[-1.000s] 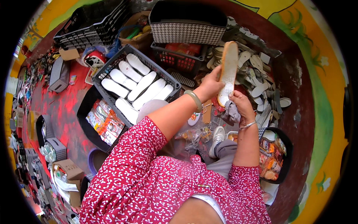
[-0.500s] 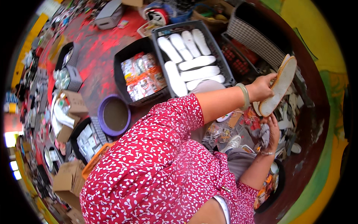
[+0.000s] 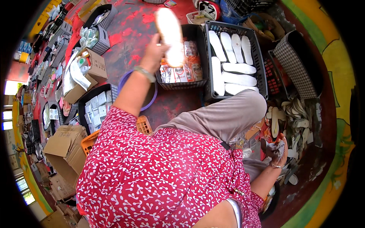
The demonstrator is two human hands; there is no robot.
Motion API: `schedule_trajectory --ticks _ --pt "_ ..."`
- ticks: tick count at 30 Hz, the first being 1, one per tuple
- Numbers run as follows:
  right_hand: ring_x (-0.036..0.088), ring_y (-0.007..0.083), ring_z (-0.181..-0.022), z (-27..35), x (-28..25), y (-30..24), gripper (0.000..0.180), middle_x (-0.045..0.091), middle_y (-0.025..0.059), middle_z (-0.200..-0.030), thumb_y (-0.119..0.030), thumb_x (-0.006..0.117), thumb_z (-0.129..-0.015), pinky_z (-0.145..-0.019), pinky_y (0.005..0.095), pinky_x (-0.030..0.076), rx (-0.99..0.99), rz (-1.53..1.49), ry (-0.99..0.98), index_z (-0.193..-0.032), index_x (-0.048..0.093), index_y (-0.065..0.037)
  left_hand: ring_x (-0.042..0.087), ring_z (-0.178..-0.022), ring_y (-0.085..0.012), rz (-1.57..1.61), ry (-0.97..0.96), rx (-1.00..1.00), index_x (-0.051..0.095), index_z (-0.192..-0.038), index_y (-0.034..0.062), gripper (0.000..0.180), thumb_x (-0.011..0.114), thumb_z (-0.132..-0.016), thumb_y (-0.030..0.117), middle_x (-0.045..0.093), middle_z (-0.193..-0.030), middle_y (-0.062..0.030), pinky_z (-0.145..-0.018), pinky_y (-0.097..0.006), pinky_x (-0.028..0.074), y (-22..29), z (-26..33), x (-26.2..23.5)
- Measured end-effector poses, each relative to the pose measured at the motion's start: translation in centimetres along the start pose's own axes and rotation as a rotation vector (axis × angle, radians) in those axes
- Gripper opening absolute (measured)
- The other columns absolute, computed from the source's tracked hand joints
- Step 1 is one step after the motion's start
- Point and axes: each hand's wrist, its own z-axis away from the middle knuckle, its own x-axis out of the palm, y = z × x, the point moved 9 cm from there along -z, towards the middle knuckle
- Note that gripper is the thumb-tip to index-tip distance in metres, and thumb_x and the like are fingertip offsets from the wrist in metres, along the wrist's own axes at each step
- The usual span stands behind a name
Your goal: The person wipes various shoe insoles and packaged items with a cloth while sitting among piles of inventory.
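Note:
My left hand [image 3: 154, 53], smeared a little by motion, is closed on the edge of a white shoe insole [image 3: 170, 36]. The insole hangs upright above the box of packets, with its lower end in front of it. A greenish bangle circles that wrist. Low on the right, my right hand [image 3: 282, 150] is closed around a crumpled grey cloth [image 3: 273, 149], beside a pile of loose insoles [image 3: 298, 121]. A dark crate [image 3: 208, 68] in front of me holds several white insoles [image 3: 238, 68], some lengthwise and some crosswise.
Next to the crate stands a dark box [image 3: 181, 86] of orange and white packets. A purple tub [image 3: 123, 79] sits behind my left forearm. Cardboard boxes [image 3: 66, 148] and an orange basket [image 3: 144, 124] lie to the left; a checked bin [image 3: 294, 72] stands at right, near the wall.
My left hand has swung the insole from the right side, near my right hand, across to the upper left. The right hand stays low at right with the cloth. The view has shifted.

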Motion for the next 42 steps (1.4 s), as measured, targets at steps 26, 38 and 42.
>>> schedule_trajectory --ticks 26,38,42 --pt "0.053 0.0093 -0.093 18.1 -3.2 -0.3 0.038 0.06 0.0045 -0.106 -0.015 0.056 -0.088 -0.084 0.0234 0.041 -0.4 0.031 -0.108 -0.12 0.05 0.003 0.053 -0.106 -0.0164 0.488 -1.413 -0.265 0.022 -0.141 0.0144 0.071 0.053 -0.082 -0.009 0.055 -0.114 -0.0089 -0.091 -0.031 0.041 -5.2 34.9 48.5" --pt "0.06 0.0114 -0.084 44.7 -26.8 7.1 0.027 0.063 0.0067 -0.098 -0.013 0.053 -0.088 -0.075 0.0263 0.048 -0.455 -0.098 0.872 -0.112 0.054 0.0 0.058 -0.085 -0.0133 -0.02 -1.81 -0.463 0.047 -0.125 0.0027 0.036 0.05 -0.09 0.009 0.06 -0.101 -0.0081 -0.072 -0.024 0.047 -11.4 46.2 50.3" --pt "0.06 0.0117 -0.083 57.8 -27.6 11.8 0.029 0.062 0.0062 -0.1 -0.008 0.048 -0.089 -0.075 0.0248 0.048 -0.422 -0.146 1.244 -0.116 0.052 0.0 0.059 -0.08 -0.0124 -0.049 -1.804 -0.449 0.054 -0.114 0.0 0.025 0.048 -0.09 0.007 0.062 -0.094 -0.0065 -0.069 -0.022 0.047 -11.4 43.5 49.9"
